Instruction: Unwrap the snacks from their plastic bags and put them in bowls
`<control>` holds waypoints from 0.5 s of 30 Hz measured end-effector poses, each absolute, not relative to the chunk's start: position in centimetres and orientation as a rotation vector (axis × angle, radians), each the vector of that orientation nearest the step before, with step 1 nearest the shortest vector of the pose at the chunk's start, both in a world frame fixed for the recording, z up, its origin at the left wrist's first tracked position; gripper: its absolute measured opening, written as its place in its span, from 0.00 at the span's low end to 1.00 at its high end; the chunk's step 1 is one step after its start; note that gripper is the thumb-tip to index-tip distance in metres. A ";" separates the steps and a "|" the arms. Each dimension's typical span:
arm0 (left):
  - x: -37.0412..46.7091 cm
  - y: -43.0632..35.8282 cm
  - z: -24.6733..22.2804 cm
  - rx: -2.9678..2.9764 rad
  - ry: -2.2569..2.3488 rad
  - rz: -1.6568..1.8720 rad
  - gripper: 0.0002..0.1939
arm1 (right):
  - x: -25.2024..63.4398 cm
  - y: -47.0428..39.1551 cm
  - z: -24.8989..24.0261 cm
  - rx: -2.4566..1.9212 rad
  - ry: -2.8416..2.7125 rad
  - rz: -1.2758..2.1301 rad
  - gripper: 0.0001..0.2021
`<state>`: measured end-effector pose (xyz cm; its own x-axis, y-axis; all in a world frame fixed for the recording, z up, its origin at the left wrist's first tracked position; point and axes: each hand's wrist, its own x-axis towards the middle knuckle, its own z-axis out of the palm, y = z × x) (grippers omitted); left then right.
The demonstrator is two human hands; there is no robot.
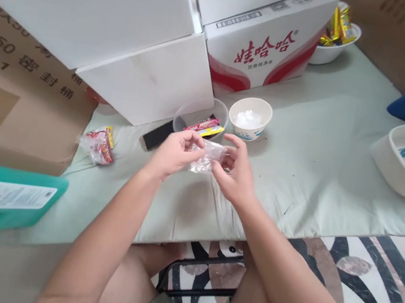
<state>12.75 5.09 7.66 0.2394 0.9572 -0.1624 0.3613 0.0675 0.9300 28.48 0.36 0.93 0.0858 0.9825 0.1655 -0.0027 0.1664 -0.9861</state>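
My left hand (179, 154) and my right hand (235, 172) hold a crinkled clear plastic bag (207, 156) between them, above the front part of the table. The fingers of both hands are closed on its two sides. Just beyond them stands a clear round plastic bowl (183, 111) with red and yellow wrapped sticks (207, 125) in it. Right of that bowl is a paper bowl (260, 110) holding white, translucent stuff that I cannot make out. A black flat object (156, 134) lies by the clear bowl, partly hidden.
White cartons (153, 72) and a red-and-white water carton (267, 53) stand at the back. Crumpled red wrappers (100, 146) lie left. A teal container (21, 203) is front left. At right are a white basin (389, 158) with paper cups and a bowl (331, 54) of gold packets.
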 end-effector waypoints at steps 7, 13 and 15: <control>19.5 14.1 11.9 2.354 1.436 0.789 0.09 | 28.8 1.2 1.1 -1.242 -1.011 1.045 0.16; 27.4 18.3 8.4 2.671 1.432 -0.188 0.10 | 29.1 2.4 1.2 -1.258 -1.099 1.003 0.14; 28.8 18.7 7.4 2.583 1.367 -0.502 0.11 | 29.3 2.5 1.5 -1.287 -1.112 1.031 0.13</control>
<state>28.78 18.75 7.37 0.5211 0.7674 -0.3735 0.8268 -0.5625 -0.0022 29.27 2.51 1.46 0.1824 0.9824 0.0388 0.0352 0.0330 -0.9988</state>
